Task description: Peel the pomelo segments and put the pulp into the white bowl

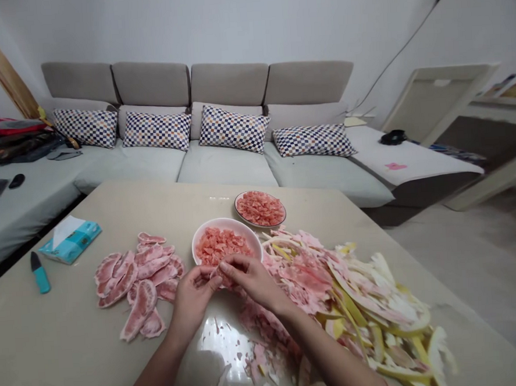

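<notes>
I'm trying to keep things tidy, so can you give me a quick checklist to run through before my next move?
1. Grip: ok. The left hand and right hand both pinch a fruit piece.
2. Bowl position: ok. The white bowl stands upright just beyond the hands.
3. Piece free of membrane: cannot tell. Fingers hide much of it.
4. Segments apart from peel: ok. Segments lie left of the bowl, the peel heap right.
5. Knife away from hands: ok. The knife lies near the tissue pack.
6. Tabletop tidy: not ok. Scraps lie scattered nearby.
</notes>
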A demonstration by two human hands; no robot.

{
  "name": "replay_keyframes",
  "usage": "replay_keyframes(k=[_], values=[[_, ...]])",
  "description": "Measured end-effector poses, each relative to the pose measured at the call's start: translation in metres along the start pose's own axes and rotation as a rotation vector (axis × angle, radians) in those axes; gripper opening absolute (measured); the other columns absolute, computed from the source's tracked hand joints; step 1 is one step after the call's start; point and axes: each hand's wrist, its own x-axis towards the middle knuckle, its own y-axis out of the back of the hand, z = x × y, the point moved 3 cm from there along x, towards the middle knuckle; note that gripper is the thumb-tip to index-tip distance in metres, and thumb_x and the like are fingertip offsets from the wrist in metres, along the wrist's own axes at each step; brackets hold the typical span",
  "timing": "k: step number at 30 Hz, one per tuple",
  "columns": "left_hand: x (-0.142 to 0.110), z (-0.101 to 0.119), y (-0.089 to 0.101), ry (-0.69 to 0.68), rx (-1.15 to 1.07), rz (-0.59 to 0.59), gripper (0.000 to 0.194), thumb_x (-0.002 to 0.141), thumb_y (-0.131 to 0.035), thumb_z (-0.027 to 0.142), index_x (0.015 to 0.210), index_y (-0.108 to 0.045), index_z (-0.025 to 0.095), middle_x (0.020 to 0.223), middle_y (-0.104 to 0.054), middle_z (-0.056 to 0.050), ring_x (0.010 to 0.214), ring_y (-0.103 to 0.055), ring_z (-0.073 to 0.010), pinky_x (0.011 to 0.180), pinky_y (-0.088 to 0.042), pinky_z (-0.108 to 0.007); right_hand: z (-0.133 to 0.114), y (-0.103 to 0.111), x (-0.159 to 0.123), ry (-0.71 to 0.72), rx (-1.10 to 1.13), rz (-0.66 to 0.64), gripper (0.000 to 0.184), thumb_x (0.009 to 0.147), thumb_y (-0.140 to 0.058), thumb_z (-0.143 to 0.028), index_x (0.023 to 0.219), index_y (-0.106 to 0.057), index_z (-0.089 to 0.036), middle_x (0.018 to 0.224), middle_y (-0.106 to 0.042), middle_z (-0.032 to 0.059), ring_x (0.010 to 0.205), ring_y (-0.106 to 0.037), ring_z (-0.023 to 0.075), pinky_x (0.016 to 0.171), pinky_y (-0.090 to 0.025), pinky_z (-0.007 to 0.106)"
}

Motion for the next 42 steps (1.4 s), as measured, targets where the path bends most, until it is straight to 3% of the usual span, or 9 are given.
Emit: replay_keyframes(k=[6, 14, 21, 24, 26, 28, 32, 37, 42], values=[[0.001, -0.001, 0.002, 0.014, -0.019, 0.019, 0.022, 0.068, -0.076, 0.027, 0.083, -0.066, 0.015, 0.079, -0.070, -0.003, 0.075, -0.063, -0.0161, 0.071, -0.048, -0.025, 0.013, 0.005, 0.003, -0.152, 0.191, 0.046, 0.043, 0.077, -0.063, -0.058, 0.071, -0.063, -0.016, 0.065, -0.059, -0.0009, 0.060, -0.056, 0.0122, 0.057, -0.044, 0.024], [-0.001, -0.002, 0.002, 0.052, -0.073, 0.055, 0.028, 0.066, -0.078, 0.032, 0.086, -0.066, 0.016, 0.081, -0.068, -0.003, 0.077, -0.063, -0.0152, 0.071, -0.050, -0.024, 0.024, 0.007, 0.005, -0.192, 0.397, 0.114, 0.049, 0.070, -0.067, -0.062, 0.062, -0.052, -0.017, 0.057, -0.054, -0.0034, 0.052, -0.051, 0.0101, 0.053, -0.045, 0.023], [-0.004, -0.002, 0.000, 0.087, -0.139, 0.052, 0.030, 0.070, -0.075, 0.036, 0.090, -0.062, 0.017, 0.085, -0.065, -0.002, 0.075, -0.065, -0.0161, 0.067, -0.055, -0.028, 0.030, 0.015, 0.006, -0.202, 0.363, 0.250, 0.041, 0.074, -0.066, -0.057, 0.079, -0.063, -0.017, 0.067, -0.063, 0.0007, 0.056, -0.057, 0.0123, 0.057, -0.049, 0.025], [-0.003, -0.001, 0.000, 0.087, -0.162, 0.060, 0.030, 0.070, -0.075, 0.035, 0.090, -0.062, 0.017, 0.086, -0.065, -0.002, 0.077, -0.065, -0.0162, 0.069, -0.055, -0.028, 0.024, 0.022, 0.005, -0.122, 0.203, 0.244, 0.035, 0.081, -0.061, -0.052, 0.091, -0.067, -0.018, 0.090, -0.070, 0.0061, 0.078, -0.065, 0.0178, 0.074, -0.053, 0.032], [-0.002, -0.002, 0.000, 0.091, -0.176, 0.072, 0.031, 0.069, -0.076, 0.035, 0.091, -0.062, 0.017, 0.087, -0.065, -0.002, 0.080, -0.065, -0.0167, 0.072, -0.055, -0.028, 0.018, 0.027, 0.004, -0.023, 0.022, 0.284, 0.033, 0.082, -0.062, -0.047, 0.103, -0.068, -0.021, 0.112, -0.067, 0.0074, 0.102, -0.062, 0.0219, 0.092, -0.048, 0.037], [-0.002, -0.003, 0.001, 0.091, -0.182, 0.088, 0.031, 0.069, -0.076, 0.034, 0.092, -0.062, 0.017, 0.090, -0.066, -0.003, 0.085, -0.065, -0.0173, 0.075, -0.054, -0.029, 0.012, 0.028, 0.001, 0.051, -0.124, 0.319, 0.034, 0.083, -0.061, -0.043, 0.110, -0.066, -0.023, 0.123, -0.063, 0.0072, 0.113, -0.057, 0.0235, 0.100, -0.042, 0.040], [-0.002, -0.001, 0.001, 0.072, -0.161, 0.068, 0.028, 0.070, -0.075, 0.032, 0.090, -0.063, 0.018, 0.092, -0.069, -0.003, 0.089, -0.065, -0.0168, 0.079, -0.051, -0.027, 0.004, 0.019, -0.003, 0.113, -0.265, 0.251, 0.031, 0.084, -0.061, -0.041, 0.108, -0.066, -0.023, 0.117, -0.064, 0.0076, 0.099, -0.062, 0.0214, 0.089, -0.049, 0.036], [-0.003, 0.004, 0.000, 0.069, -0.159, 0.065, 0.026, 0.068, -0.077, 0.031, 0.085, -0.063, 0.018, 0.085, -0.070, -0.002, 0.083, -0.066, -0.0158, 0.078, -0.050, -0.026, 0.002, 0.008, -0.003, 0.098, -0.257, 0.151, 0.022, 0.083, -0.062, -0.039, 0.093, -0.070, -0.021, 0.089, -0.070, 0.0038, 0.077, -0.064, 0.0177, 0.072, -0.052, 0.030], [-0.004, 0.003, 0.002, 0.076, -0.211, 0.105, 0.029, 0.066, -0.078, 0.032, 0.085, -0.062, 0.017, 0.083, -0.069, -0.002, 0.080, -0.066, -0.0159, 0.078, -0.051, -0.029, 0.007, 0.014, -0.001, 0.059, -0.150, 0.241, 0.026, 0.084, -0.059, -0.041, 0.090, -0.070, -0.019, 0.083, -0.071, 0.0044, 0.070, -0.066, 0.0183, 0.066, -0.054, 0.031]])
